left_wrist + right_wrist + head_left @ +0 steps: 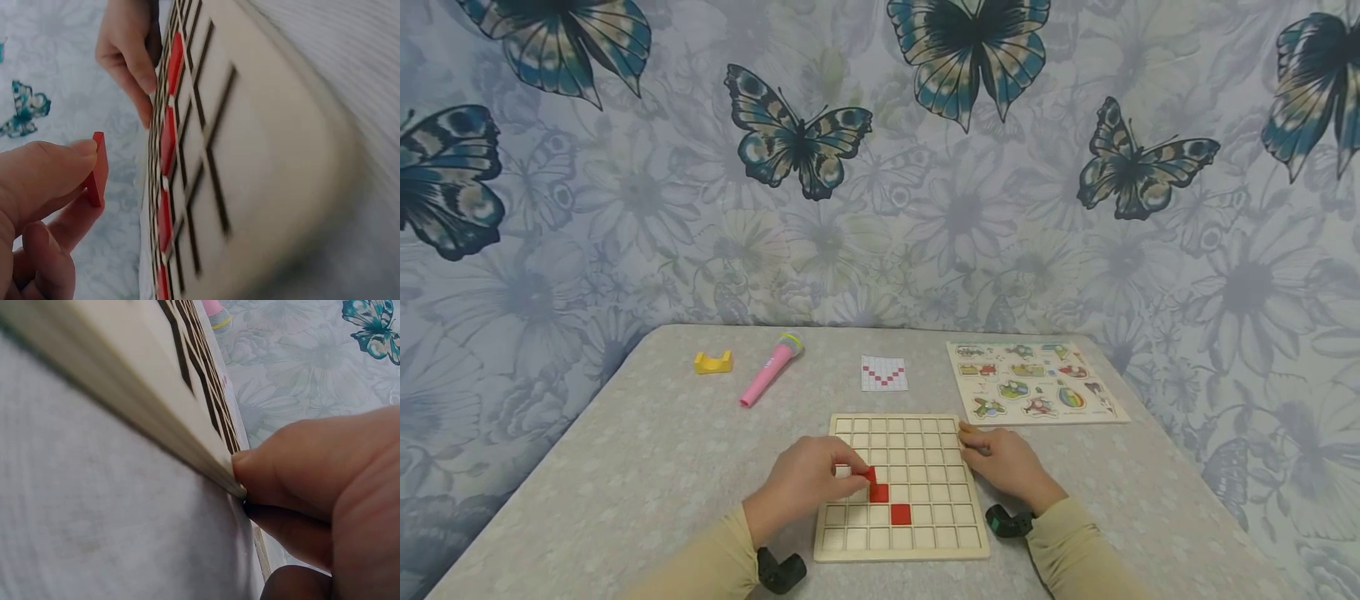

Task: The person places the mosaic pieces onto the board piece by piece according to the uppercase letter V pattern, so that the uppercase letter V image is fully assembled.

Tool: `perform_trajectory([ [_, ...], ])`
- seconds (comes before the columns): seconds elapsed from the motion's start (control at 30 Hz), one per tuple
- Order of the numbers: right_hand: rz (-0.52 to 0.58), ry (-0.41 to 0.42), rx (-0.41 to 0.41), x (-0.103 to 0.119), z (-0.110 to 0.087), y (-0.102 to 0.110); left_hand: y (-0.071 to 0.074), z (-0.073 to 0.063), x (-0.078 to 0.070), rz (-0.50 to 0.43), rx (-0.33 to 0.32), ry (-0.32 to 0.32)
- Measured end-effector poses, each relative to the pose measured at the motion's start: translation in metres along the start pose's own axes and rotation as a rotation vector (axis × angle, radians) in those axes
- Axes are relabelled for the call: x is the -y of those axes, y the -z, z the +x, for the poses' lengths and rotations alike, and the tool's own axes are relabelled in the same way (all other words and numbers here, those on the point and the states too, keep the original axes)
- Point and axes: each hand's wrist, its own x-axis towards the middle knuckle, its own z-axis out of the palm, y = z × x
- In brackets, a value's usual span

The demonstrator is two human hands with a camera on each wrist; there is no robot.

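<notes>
A wooden grid board lies on the table in front of me. Two red tiles sit in its lower cells, one diagonally below the other. My left hand hovers over the board's left half and pinches another red tile between thumb and forefinger. In the left wrist view that tile stands just off the board, beside a row of seated red tiles. My right hand grips the board's right edge; the right wrist view shows its thumb clamped on the rim.
At the back of the table lie a yellow block, a pink toy microphone, a small pattern card with a red V and a picture peg puzzle. A butterfly-print cloth hangs behind.
</notes>
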Motion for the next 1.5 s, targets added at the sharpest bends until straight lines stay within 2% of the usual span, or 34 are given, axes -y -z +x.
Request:
perform_trajectory([
  [0.07,0.000,0.001,0.000,0.000,0.000,0.000,-0.004,0.007,-0.007,0.026,0.023,-0.020],
  [0.3,-0.002,0.000,-0.002,0.001,0.001,0.000,-0.021,0.028,-0.033,0.086,0.164,-0.095],
  [0.5,0.002,0.001,-0.001,0.000,0.002,-0.002,-0.038,0.039,-0.045,0.115,0.222,-0.090],
  [1.0,0.008,0.001,-0.003,-0.002,0.003,0.001,-0.048,0.046,-0.050,0.089,0.215,-0.095],
  [1.5,0.007,-0.005,0.003,-0.001,0.002,0.001,-0.051,0.050,-0.048,0.069,0.185,-0.052],
])
